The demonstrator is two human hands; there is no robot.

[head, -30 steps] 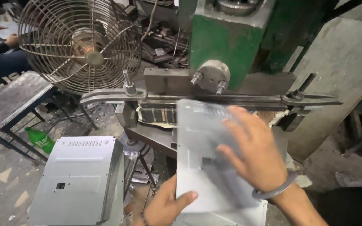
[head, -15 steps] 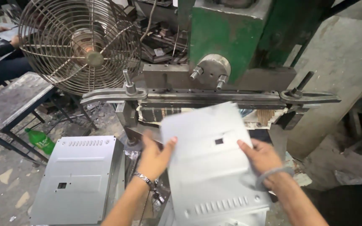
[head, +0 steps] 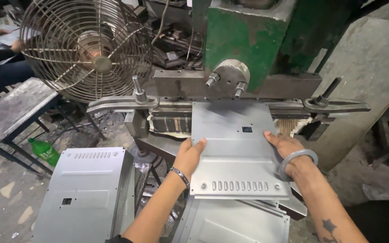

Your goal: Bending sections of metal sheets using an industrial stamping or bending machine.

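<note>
both hands hold one flat grey sheet-metal panel [head: 235, 153], matte, with a small square cutout and a row of slots near its close edge. the left hand [head: 189, 156] grips its left edge, the right hand [head: 284, 145] its right edge. beyond the fingertips stands a green press [head: 244, 40]; left of the left hand a stack of like panels [head: 84, 193] and a rusty wire fan [head: 86, 49].

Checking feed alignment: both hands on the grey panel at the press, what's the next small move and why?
Probably slide the sheet panel a bit further under the green press head: left hand and right hand grip its side edges, and only its far edge sits at the die.
</note>
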